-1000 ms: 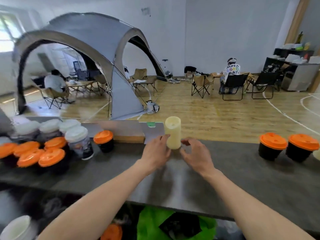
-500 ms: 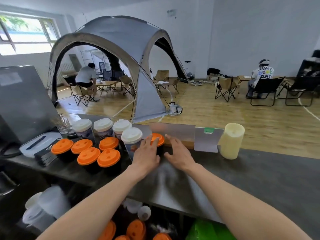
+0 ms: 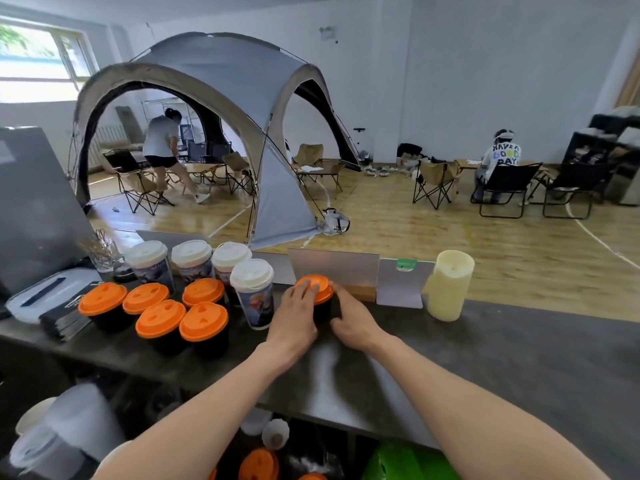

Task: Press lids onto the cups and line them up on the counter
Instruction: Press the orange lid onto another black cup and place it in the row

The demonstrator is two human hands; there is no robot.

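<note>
Nearest me, under the counter (image 3: 485, 358), a shelf holds spare orange lids (image 3: 258, 464) and a green bag (image 3: 408, 462) to their right. My forearms reach out over the dark counter top to one black cup (image 3: 322, 311), which stands upright near the far edge, about the middle of the counter.

My left hand (image 3: 294, 317) lies over the cup's orange lid (image 3: 322, 293), fingers nearly straight and flat on its top. My right hand (image 3: 353, 320) is curled round the cup's right side, a fingertip touching the lid's rim.

Left of that cup stand five black cups (image 3: 160, 318) with orange lids on, bunched in two loose rows. Behind them are four tall cups (image 3: 251, 292) with white lids, the nearest just beside my left hand.

To the right stands a cream candle (image 3: 450, 285), apart from my hands. A grey card stand (image 3: 334, 268) sits just behind the cup. Far off on the wooden floor is a grey tent (image 3: 221, 98).
</note>
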